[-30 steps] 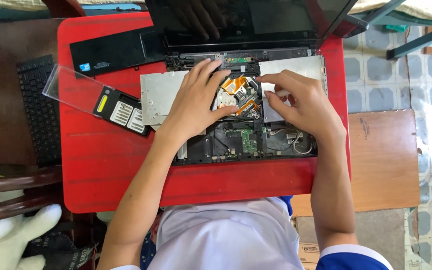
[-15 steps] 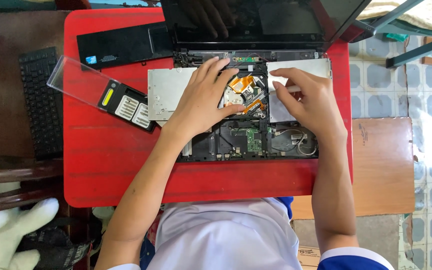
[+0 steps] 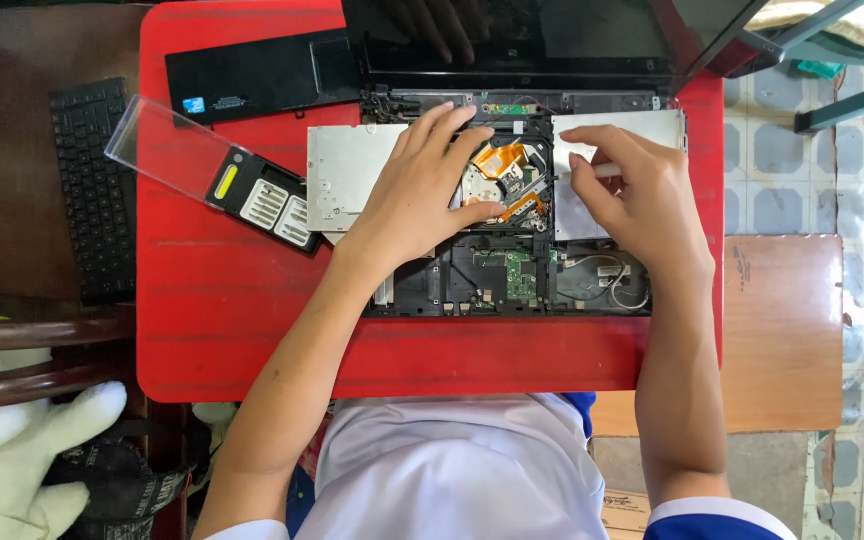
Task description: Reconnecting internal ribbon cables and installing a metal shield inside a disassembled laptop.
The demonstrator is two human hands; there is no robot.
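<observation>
So from the head cam we're looking straight down at a red table (image 3: 232,330) with an opened-up laptop (image 3: 512,270) on it, keyboard deck stripped off and the guts showing. The screen (image 3: 512,35) is folded back at the top edge of the view.

Our left hand (image 3: 422,195) lies flat and open over the middle of the chassis, fingers spread and pointing up toward the hinge, thumb stretched out to the right so it touches the orange flex cable (image 3: 502,160) area. It isn't gripping anything, just pressing down on the silver metal plate (image 3: 342,185) and the parts beside it.

Our right hand (image 3: 642,195) sits over the right side of the laptop, fingers curled in a loose pinch. There's something small and pale at the fingertips, but we can't tell what it is, or whether it's really held. Under it is a second silver plate (image 3: 642,130).

Lower in the chassis we see a green circuit board (image 3: 520,275) and some loose wires (image 3: 617,275).

Left of the laptop: a black panel (image 3: 252,75), a clear plastic case with screwdriver bits (image 3: 212,180), and off the table, a black keyboard (image 3: 92,190).
</observation>
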